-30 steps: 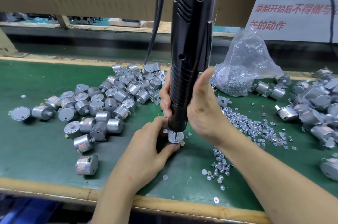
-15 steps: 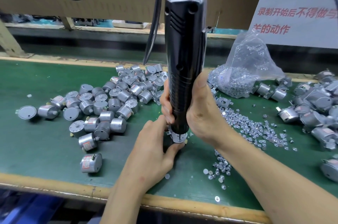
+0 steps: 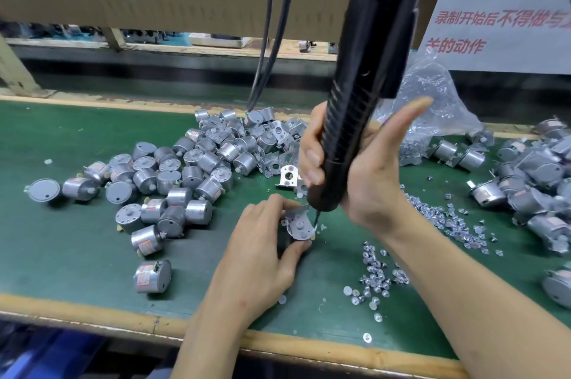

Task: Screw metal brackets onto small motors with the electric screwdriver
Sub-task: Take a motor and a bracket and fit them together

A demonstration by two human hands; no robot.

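**Many motors still bare, one under the bit**

On the green counter [image 3: 77, 255] a broad heap of bare motors [image 3: 191, 168] waits at the left. Bracketed motors [image 3: 531, 174] pile at the right edge, so the job looks well short of done. The electric screwdriver [image 3: 364, 85] hangs tilted, and the right hand [image 3: 364, 180] has its fingers wrapped round the lower barrel, thumb straight. The left hand [image 3: 262, 252] grips one motor [image 3: 301, 235] in its fingers, a bracket [image 3: 293, 214] on top and the bit at its edge. Loose screws [image 3: 377, 276] lie near.
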